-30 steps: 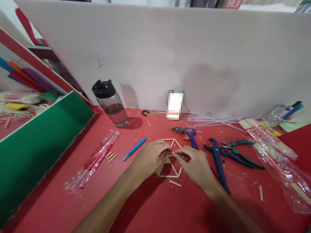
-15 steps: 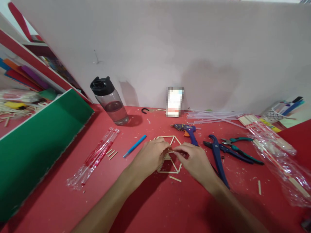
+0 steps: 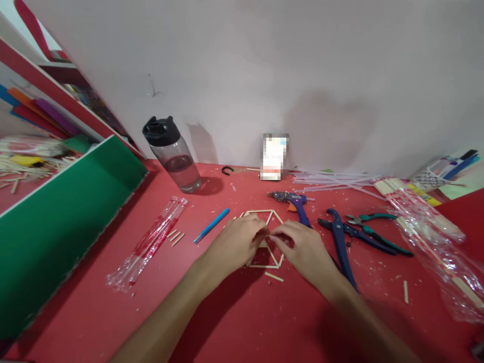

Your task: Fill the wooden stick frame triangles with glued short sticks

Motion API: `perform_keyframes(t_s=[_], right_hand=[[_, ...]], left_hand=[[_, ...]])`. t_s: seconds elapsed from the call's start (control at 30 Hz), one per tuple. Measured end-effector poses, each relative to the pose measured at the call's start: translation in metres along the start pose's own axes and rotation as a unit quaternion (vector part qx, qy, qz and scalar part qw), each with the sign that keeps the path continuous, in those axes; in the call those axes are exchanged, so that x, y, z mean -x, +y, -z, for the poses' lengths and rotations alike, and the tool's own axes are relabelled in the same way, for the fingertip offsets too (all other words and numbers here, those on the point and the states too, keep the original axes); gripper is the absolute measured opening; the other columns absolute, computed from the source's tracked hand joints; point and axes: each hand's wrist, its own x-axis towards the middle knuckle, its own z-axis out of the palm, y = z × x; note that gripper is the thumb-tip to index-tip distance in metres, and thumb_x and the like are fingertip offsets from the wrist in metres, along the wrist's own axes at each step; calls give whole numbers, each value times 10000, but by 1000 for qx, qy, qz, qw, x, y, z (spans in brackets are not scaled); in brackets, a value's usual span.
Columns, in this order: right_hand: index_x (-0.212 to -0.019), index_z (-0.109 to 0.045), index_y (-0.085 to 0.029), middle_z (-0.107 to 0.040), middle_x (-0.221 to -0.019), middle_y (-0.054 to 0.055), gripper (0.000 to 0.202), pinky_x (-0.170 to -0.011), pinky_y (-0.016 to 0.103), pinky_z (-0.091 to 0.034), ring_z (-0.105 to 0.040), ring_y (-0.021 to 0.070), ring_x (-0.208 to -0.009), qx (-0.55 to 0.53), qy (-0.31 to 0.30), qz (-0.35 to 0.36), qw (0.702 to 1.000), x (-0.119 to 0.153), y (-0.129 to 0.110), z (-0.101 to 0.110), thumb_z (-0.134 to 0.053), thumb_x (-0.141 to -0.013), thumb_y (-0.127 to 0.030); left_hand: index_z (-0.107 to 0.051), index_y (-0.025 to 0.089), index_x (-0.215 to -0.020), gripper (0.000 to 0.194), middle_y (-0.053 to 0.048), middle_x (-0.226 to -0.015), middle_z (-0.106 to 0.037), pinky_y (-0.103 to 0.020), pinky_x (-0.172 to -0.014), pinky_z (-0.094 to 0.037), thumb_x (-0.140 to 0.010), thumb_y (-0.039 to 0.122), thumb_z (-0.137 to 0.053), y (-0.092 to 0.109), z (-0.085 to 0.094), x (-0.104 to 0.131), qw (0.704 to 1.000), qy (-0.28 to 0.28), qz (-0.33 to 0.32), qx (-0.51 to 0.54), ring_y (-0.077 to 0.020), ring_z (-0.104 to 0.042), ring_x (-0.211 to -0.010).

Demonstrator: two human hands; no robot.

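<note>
A small frame of pale wooden sticks (image 3: pixel 260 266) sits on the red table, with an angled outline and slanting inner sticks. Over its left side my left hand (image 3: pixel 244 239) is closed, thumb and fingers pinched together. From the right, my right hand (image 3: pixel 298 247) pinches above the frame's middle, its fingertips meeting those of the left. Whatever lies between the fingertips is too small and hidden to name. Part of the frame is covered by both hands. One loose stick (image 3: pixel 274 277) lies just in front of it.
A blue pen (image 3: pixel 212 226), short sticks (image 3: pixel 177 238) and plastic wrappers (image 3: pixel 151 242) lie left. Behind stand a water bottle (image 3: pixel 179 164) and a phone (image 3: pixel 273 157). A glue gun (image 3: pixel 298 201), blue cutter (image 3: pixel 342 247), green-handled pliers (image 3: pixel 372 232) and bagged sticks (image 3: pixel 427 217) lie right.
The whole view has shifted slightly. Both hands keep their pinch over the stick frame, with the fingertips barely moved.
</note>
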Motion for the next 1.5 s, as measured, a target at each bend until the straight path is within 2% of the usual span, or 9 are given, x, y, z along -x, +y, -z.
perform_keyframes(t_s=[0.2, 0.4, 0.6, 0.73, 0.97, 1.23, 1.5], right_hand=[[-885, -723, -206, -734, -860, 25, 97, -719, 291, -439, -654, 187, -800, 17, -20, 25, 999, 2, 0, -3, -664, -895, -129], [-929, -742, -215, -747, -904, 23, 125, -743, 294, -440, -665, 192, -832, 5, -51, -1, 999, 2, -3, -3, -663, -905, -121], [-879, -738, -202, -754, -880, 24, 162, -714, 274, -436, -672, 182, -797, -21, -99, -38, 994, 5, -6, -1, -631, -896, -82], [-864, -726, -208, -753, -873, 13, 163, -694, 265, -428, -662, 175, -786, -36, -112, -37, 992, 8, -5, -6, -623, -894, -85], [-862, -715, -205, -746, -864, 20, 158, -706, 269, -432, -652, 176, -783, -21, -93, -19, 995, 8, -2, -18, -615, -879, -85], [-828, -688, -204, -711, -795, 20, 125, -662, 280, -431, -616, 175, -711, -1, -61, 19, 998, 10, 2, -24, -625, -886, -114], [-757, -628, -202, -669, -742, 10, 164, -644, 276, -408, -598, 174, -697, 12, -25, 44, 999, 13, 4, -31, -631, -837, -59]], left_hand=[[-623, 208, -913, 167, -12, -916, -708, -256, -618, -366, -868, 73, -536, 0, 0, 3, 999, -15, 19, 31, -170, -634, -778], [-617, 210, -899, 141, -6, -901, -714, -252, -619, -372, -868, 85, -562, -1, 2, 2, 999, -25, 14, 47, -172, -643, -785], [-634, 225, -925, 99, 13, -870, -720, -264, -725, -416, -861, 154, -611, -28, 3, 2, 995, -67, 27, 69, -170, -660, -815], [-643, 227, -912, 141, 25, -849, -706, -243, -693, -409, -805, 135, -631, -46, -1, 2, 989, -100, 39, 97, -155, -650, -799], [-623, 211, -859, 98, 21, -816, -671, -233, -666, -402, -790, 143, -644, -48, -7, -1, 985, -107, 42, 132, -142, -613, -759], [-625, 208, -882, 99, 19, -833, -660, -235, -654, -397, -807, 144, -613, -42, -2, -1, 985, -114, 50, 120, -136, -600, -748], [-629, 220, -903, 161, 17, -873, -668, -227, -636, -389, -802, 104, -581, -38, -1, 2, 989, -102, 43, 97, -140, -604, -768]])
